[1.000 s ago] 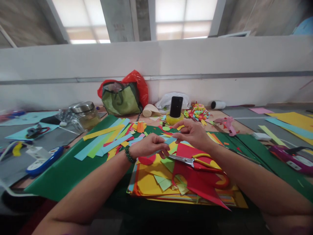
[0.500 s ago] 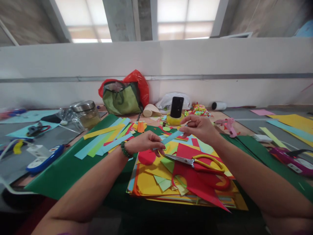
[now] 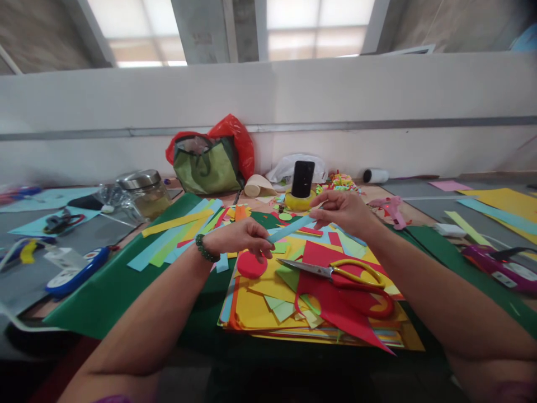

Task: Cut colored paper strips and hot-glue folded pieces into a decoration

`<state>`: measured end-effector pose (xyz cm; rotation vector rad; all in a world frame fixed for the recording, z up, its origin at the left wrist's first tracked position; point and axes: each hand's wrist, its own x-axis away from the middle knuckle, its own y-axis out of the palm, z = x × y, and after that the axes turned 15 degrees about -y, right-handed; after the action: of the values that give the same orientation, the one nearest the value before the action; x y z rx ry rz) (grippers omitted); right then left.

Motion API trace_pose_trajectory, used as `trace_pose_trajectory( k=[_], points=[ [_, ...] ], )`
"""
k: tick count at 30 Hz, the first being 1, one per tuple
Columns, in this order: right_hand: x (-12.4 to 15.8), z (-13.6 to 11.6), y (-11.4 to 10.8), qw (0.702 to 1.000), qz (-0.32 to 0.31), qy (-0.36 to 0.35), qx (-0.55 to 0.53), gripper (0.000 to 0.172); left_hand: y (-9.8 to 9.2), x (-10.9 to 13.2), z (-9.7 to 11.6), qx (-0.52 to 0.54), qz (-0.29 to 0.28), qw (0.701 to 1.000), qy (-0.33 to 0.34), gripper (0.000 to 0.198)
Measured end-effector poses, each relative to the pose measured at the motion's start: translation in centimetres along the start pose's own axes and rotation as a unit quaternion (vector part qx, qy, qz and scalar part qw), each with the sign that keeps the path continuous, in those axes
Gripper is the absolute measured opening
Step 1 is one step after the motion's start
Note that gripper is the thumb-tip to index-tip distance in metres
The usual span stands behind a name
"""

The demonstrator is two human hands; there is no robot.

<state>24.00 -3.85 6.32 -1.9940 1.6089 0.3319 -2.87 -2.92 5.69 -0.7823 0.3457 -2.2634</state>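
A light blue paper strip (image 3: 290,228) is stretched between my two hands, above a pile of coloured paper. My left hand (image 3: 247,238), with a green bead bracelet (image 3: 205,249) at the wrist, pinches its near left end. The far right end is pinched in my right hand (image 3: 338,211). Below lie scissors (image 3: 331,271) with yellow and red handles, resting on a cut red sheet (image 3: 319,254). A red paper circle (image 3: 251,265) is just under my left hand. Yellow sheets (image 3: 251,305) and green scraps (image 3: 281,308) make up the stack around them.
Coloured strips (image 3: 176,226) lie on a green sheet (image 3: 100,296) to the left. Behind stand a glass jar (image 3: 146,196), a green bag (image 3: 207,168) and a phone (image 3: 302,179) on a yellow tape roll (image 3: 298,201). A pink glue gun (image 3: 392,211) and purple power strip (image 3: 501,268) are right.
My left hand has shifted slightly left and up, and more of the blue strip shows between my hands. My right hand keeps its pinch. The camera view has moved a little.
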Motion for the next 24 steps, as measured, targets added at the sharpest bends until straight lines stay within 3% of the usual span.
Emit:
trace_pose_trajectory(
  k=[3, 7, 11, 13, 15, 17, 20, 24],
  points=[
    [-0.1, -0.4, -0.6, 0.999, 0.026, -0.018, 0.007, 0.047, -1.2, 0.2, -0.5, 0.005, 0.016, 1.000, 0.006, 0.037],
    [1.1, -0.3, 1.1, 0.994, -0.049, -0.090, 0.034, 0.042, -0.3, -0.4, -0.5, 0.131, 0.066, 0.985, 0.087, 0.052],
    [2.5, 0.3, 3.5, 0.957, -0.112, -0.235, 0.126, 0.032, 2.9, -1.6, 0.2, 0.185, -0.110, 0.974, 0.069, 0.052],
    [2.7, 0.3, 3.6, 0.936, -0.143, -0.288, 0.145, 0.031, 3.9, -2.0, 0.5, 0.197, -0.132, 0.969, 0.066, 0.048],
    [2.5, 0.2, 3.2, 0.928, -0.161, -0.307, 0.136, 0.029, 4.0, -2.1, 0.5, 0.201, -0.106, 0.971, 0.080, 0.045],
    [2.3, -0.1, 2.8, 0.940, -0.146, -0.287, 0.112, 0.026, 3.7, -2.0, 0.4, 0.178, -0.065, 0.978, 0.091, 0.043],
    [2.0, 0.0, 2.7, 0.971, -0.113, -0.194, 0.088, 0.035, 3.7, -1.9, 0.4, 0.108, 0.005, 0.990, 0.096, 0.043],
    [2.1, 0.5, 3.5, 0.976, -0.166, -0.104, 0.093, 0.030, 4.5, -1.9, 0.5, 0.036, 0.080, 0.991, 0.101, 0.042]
  ],
)
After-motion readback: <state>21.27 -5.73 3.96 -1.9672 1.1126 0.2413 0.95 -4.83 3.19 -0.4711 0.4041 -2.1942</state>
